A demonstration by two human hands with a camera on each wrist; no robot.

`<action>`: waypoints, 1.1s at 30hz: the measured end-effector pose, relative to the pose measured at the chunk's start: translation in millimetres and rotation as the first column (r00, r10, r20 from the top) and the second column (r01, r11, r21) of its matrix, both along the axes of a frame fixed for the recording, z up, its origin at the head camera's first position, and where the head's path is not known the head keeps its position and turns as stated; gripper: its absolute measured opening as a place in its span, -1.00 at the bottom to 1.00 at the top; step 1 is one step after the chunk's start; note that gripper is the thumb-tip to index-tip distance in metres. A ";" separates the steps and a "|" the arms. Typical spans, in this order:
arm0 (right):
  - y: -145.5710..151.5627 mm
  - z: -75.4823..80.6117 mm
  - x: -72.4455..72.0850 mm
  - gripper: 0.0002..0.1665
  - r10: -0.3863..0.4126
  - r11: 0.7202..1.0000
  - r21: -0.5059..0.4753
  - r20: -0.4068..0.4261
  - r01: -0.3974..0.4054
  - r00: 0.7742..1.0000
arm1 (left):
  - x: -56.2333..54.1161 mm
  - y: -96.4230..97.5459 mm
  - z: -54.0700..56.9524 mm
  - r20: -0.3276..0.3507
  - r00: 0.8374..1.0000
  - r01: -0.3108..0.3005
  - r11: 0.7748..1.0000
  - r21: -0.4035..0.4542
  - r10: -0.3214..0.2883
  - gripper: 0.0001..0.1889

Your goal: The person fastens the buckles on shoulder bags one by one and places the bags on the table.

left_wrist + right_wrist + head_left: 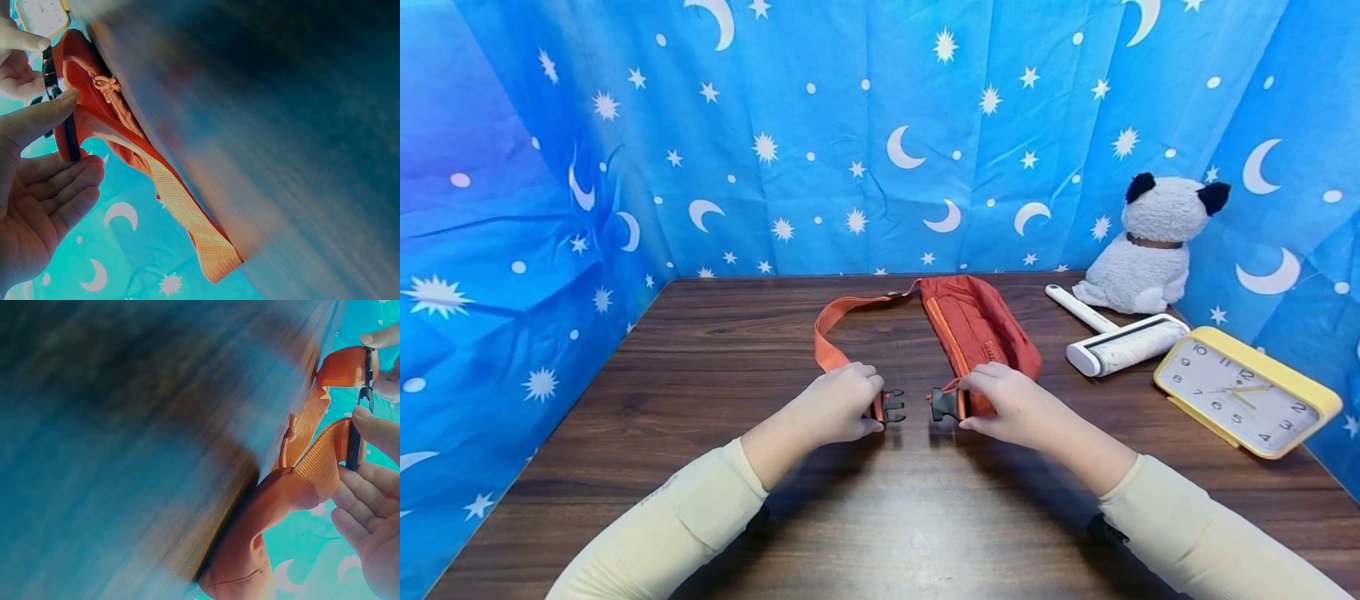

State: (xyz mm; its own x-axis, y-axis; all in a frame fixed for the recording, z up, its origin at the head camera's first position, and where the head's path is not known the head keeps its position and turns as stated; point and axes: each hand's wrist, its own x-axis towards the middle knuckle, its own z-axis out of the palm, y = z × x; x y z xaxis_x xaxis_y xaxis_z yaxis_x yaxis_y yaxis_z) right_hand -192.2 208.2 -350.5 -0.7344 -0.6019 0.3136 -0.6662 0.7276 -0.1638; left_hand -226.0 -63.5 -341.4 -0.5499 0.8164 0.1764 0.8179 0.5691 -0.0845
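A rust-red waist bag (981, 321) with an orange zip lies on the table, its orange strap (831, 329) looping out to the left. My left hand (842, 404) pinches the pronged half of a black side-release buckle (892, 406) at the strap's end. Across a small gap, my right hand (1011, 407) pinches the socket half of the buckle (945, 404) beside the bag. The two halves face each other, apart. In the left wrist view, thumb and fingers hold the dark buckle piece (70, 134); the right wrist view shows the same kind of grip on the socket half (355, 440).
To the right of the bag lies a white lint roller (1120, 342). Beside it a yellow clock (1247, 392) leans back on the table, with a plush toy (1150, 250) behind. A blue star-and-moon curtain (820, 125) borders the wooden table (722, 367).
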 end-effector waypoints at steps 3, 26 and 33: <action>-0.4 0.5 -0.1 -0.55 0.001 1.000 -0.003 -0.007 -0.001 1.000 | 0.4 0.7 0.7 -0.001 1.000 0.000 1.000 0.003 0.000 -0.71; -0.2 -0.9 0.9 -0.52 0.047 0.997 -0.051 -0.085 -0.052 0.995 | 4.0 8.6 1.2 -0.024 0.999 0.028 0.999 0.018 -0.027 -0.71; -0.5 0.3 1.4 -0.52 0.050 0.997 -0.055 -0.077 -0.054 0.996 | 4.5 11.0 0.8 -0.020 1.000 0.023 1.000 0.007 -0.023 -0.70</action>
State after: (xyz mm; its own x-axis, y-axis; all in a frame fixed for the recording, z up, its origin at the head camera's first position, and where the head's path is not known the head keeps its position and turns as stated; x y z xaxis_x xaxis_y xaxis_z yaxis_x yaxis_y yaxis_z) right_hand -190.8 207.7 -350.2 -0.6756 -0.6184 0.4015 -0.7149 0.6826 -0.1517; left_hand -221.5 -52.4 -340.6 -0.5271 0.8276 0.1929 0.8291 0.5506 -0.0970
